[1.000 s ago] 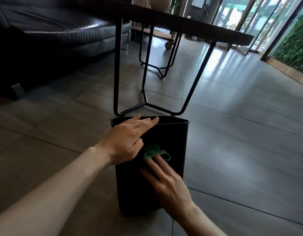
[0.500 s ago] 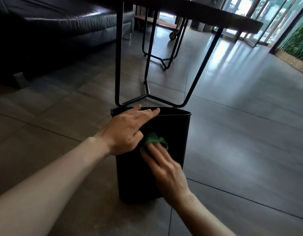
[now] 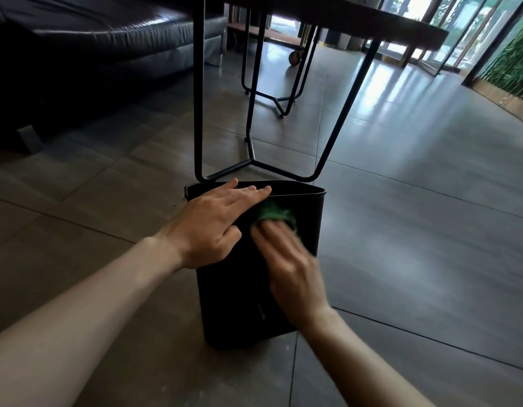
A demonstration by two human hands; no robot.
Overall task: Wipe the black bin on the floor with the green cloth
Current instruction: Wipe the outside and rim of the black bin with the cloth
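Bin (image 3: pixel 233 304) upright on floor (image 3: pixel 416 245), centre of view, just near side of table (image 3: pixel 327 13) leg frame (image 3: pixel 251 163). Black, roughly rectangular, open top, rim visible at far edge. Near face toward camera, base on the grey tiles beside a grout line.

Cloth (image 3: pixel 273 212) pressed flat on upper right part of near face, just under rim. Bunched, only far edge showing past fingertips; rest hidden under hand.

Right hand (image 3: pixel 292 265) flat on cloth, fingers extended and together, palm against bin wall. Motion-blurred. Grip: open, pressing cloth rather than pinching; can't tell whether any fold is caught under the fingers.

Left hand (image 3: pixel 213 224) on upper left of near face, fingers reaching over near rim, thumb tucked low against wall. Grip: loose, half-open, draped on rim, not closed round it. Index side close to cloth, touching or not unclear.

Both forearms bare, entering from near edge.

Dark sofa (image 3: pixel 92 39) far left. Second wire frame (image 3: pixel 279 95) farther back under table. Glass doors (image 3: pixel 466 33) far right, green hedge (image 3: pixel 513 60) beyond.
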